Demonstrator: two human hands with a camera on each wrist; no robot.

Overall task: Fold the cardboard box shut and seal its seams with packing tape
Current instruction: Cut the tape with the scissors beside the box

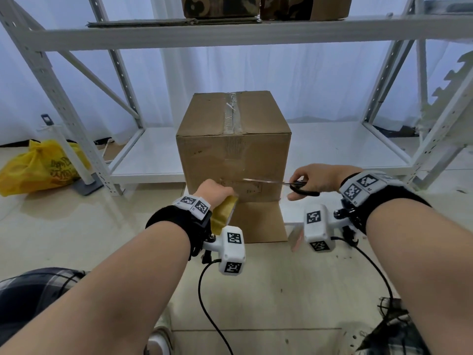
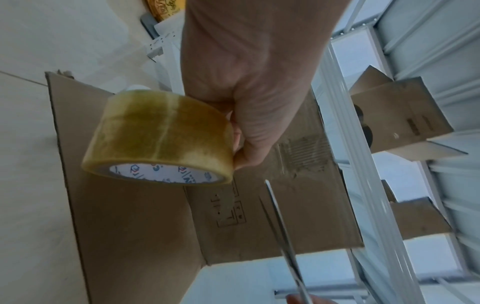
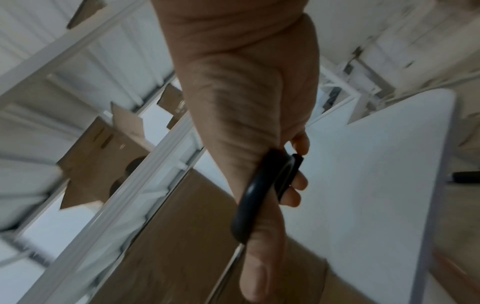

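Brown cardboard box (image 1: 234, 155) sits on the floor by the shelf rack (image 1: 230, 34), top seam already taped. Left hand (image 1: 216, 189) grips the tape roll (image 2: 158, 135) against its front; right hand (image 1: 316, 179) holds scissors (image 1: 281, 185), blades across that face.

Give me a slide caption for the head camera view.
Left hand holds tape roll, right hand aims scissors across box.

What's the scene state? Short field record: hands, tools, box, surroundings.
left hand: grips packing tape roll, near box front
right hand: holds black-handled scissors, blades pointing toward the tape roll
cardboard box: top flaps closed, tape strip along top seam
bottom flap: lies out on the floor
behind: white metal shelving
left: yellow plastic bag on the floor
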